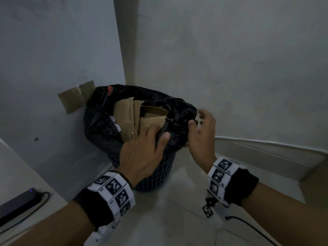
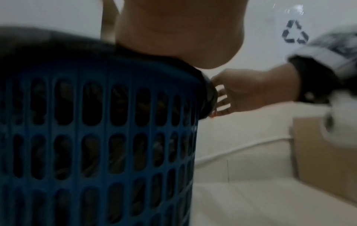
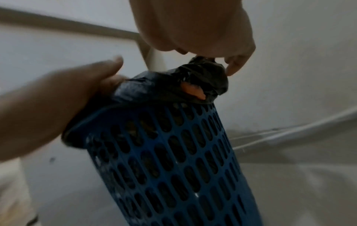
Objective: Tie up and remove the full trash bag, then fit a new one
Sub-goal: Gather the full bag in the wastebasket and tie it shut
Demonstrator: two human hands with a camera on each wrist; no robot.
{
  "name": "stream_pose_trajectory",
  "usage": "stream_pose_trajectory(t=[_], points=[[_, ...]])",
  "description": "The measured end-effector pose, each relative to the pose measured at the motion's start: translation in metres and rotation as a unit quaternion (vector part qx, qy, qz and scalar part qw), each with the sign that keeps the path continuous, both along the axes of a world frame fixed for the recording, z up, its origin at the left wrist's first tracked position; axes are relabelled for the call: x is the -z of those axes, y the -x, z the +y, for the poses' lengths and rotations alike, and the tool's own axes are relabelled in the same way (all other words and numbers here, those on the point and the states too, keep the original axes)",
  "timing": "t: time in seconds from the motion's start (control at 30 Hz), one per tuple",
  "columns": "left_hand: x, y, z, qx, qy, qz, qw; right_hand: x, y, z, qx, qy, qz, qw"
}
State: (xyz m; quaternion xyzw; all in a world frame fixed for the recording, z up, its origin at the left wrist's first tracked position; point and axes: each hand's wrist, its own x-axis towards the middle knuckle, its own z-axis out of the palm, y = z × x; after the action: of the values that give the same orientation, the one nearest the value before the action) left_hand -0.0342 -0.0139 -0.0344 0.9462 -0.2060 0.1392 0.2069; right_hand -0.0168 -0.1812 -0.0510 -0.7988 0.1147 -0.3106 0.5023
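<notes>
Head view: the blue basket (image 1: 159, 172) stands in the wall corner, lined with the black trash bag (image 1: 99, 121), cardboard (image 1: 127, 118) protruding at 12 o'clock. The left hand (image 1: 142, 155) lies on the near rim, fingers inside the bag edge, thumb outside, pinching film. The right hand (image 1: 200, 134) pinches bag film at 3 o'clock, probably to free the rim for gathering.

Left wrist view: the left fingers are hidden.

Right wrist view: bunched film sits between thumb and fingertips.

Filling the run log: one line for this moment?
bag: open, in basket | left hand: gripping rim | right hand: pinching rim
</notes>
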Motion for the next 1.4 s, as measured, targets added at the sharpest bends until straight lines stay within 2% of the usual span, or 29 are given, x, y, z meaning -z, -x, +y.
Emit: stream_pose_trajectory(t=[0.03, 0.07, 0.1, 0.13, 0.17, 0.2, 0.27, 0.33, 0.43, 0.47, 0.53, 0.6, 0.7, 0.77, 0.8, 0.87, 0.9, 0.93, 0.97, 1.03, 1.1, 1.2, 1.3, 1.4], points=[[0.003, 0.002, 0.0, -0.011, -0.041, -0.015, 0.999, -0.003, -0.002, -0.003, 0.008, -0.086, 0.074, 0.994], [0.004, 0.003, 0.001, -0.016, -0.069, -0.03, 0.997, -0.006, -0.004, -0.005, -0.007, -0.179, 0.168, 0.969], [0.005, 0.003, 0.002, -0.02, -0.085, -0.039, 0.995, -0.008, -0.002, -0.005, -0.039, -0.248, 0.268, 0.93], [0.004, 0.002, 0.003, -0.023, -0.095, -0.047, 0.994, -0.008, 0.001, -0.005, -0.081, -0.279, 0.346, 0.892], [0.003, 0.001, 0.006, -0.028, -0.104, -0.054, 0.993, -0.007, 0.003, -0.005, -0.12, -0.281, 0.391, 0.868], [0.003, -0.001, 0.008, -0.033, -0.11, -0.06, 0.991, -0.004, 0.004, -0.005, -0.143, -0.269, 0.403, 0.863], [0.005, -0.005, 0.015, -0.033, -0.108, -0.072, 0.991, -0.001, 0.007, -0.006, -0.143, -0.237, 0.383, 0.881], [0.005, -0.007, 0.021, -0.015, -0.089, -0.092, 0.992, -0.006, 0.008, -0.01, -0.129, -0.229, 0.327, 0.907], [0.004, -0.009, 0.027, 0.017, -0.066, -0.097, 0.993, -0.019, 0.003, -0.021, -0.075, -0.281, 0.184, 0.939], [0.005, -0.009, 0.028, 0.024, -0.06, -0.102, 0.993, -0.024, -0.001, -0.023, -0.055, -0.268, 0.134, 0.953], [0.007, -0.011, 0.031, 0.026, -0.043, -0.121, 0.991, -0.031, -0.009, -0.024, -0.024, -0.179, 0.055, 0.982], [0.009, -0.013, 0.033, 0.02, -0.01, -0.129, 0.991, -0.036, -0.012, -0.021, -0.022, -0.097, -0.004, 0.995], [0.007, -0.017, 0.041, 0.007, 0.059, -0.133, 0.989, -0.041, -0.012, -0.014, -0.066, -0.029, -0.059, 0.996], [0.007, -0.019, 0.048, -0.02, 0.064, -0.115, 0.991, -0.036, -0.013, -0.009, -0.117, 0.014, -0.041, 0.992], [0.008, -0.021, 0.051, -0.032, 0.056, -0.096, 0.993, -0.03, -0.013, -0.007, -0.138, 0.062, -0.019, 0.988], [0.007, -0.023, 0.056, -0.039, 0.063, -0.057, 0.996, -0.011, -0.014, -0.003, -0.154, 0.215, 0.029, 0.964], [0.006, -0.023, 0.056, -0.026, 0.076, -0.052, 0.995, -0.003, -0.015, 0.0, -0.153, 0.276, 0.039, 0.948], [0.004, -0.022, 0.056, 0.001, 0.09, -0.06, 0.994, 0.003, -0.015, 0.001, -0.151, 0.3, 0.033, 0.941], [0.0, -0.022, 0.055, 0.024, 0.095, -0.086, 0.991, 0.005, -0.015, 0.001, -0.15, 0.288, 0.021, 0.946], [-0.007, -0.019, 0.05, 0.06, 0.08, -0.155, 0.983, 0.002, -0.016, -0.001, -0.16, 0.205, 0.006, 0.966], [-0.011, -0.02, 0.043, 0.084, 0.058, -0.182, 0.978, -0.002, -0.014, -0.006, -0.178, 0.142, 0.005, 0.974], [-0.01, -0.019, 0.029, 0.117, 0.02, -0.103, 0.987, -0.006, -0.003, -0.008, -0.207, 0.182, -0.001, 0.961], [-0.003, -0.02, 0.021, 0.096, -0.007, -0.014, 0.995, -0.004, 0.005, -0.009, -0.221, 0.231, -0.027, 0.947], [-0.001, -0.017, 0.017, 0.074, 0.005, -0.043, 0.996, 0.003, 0.007, -0.011, -0.208, 0.282, -0.063, 0.934]])
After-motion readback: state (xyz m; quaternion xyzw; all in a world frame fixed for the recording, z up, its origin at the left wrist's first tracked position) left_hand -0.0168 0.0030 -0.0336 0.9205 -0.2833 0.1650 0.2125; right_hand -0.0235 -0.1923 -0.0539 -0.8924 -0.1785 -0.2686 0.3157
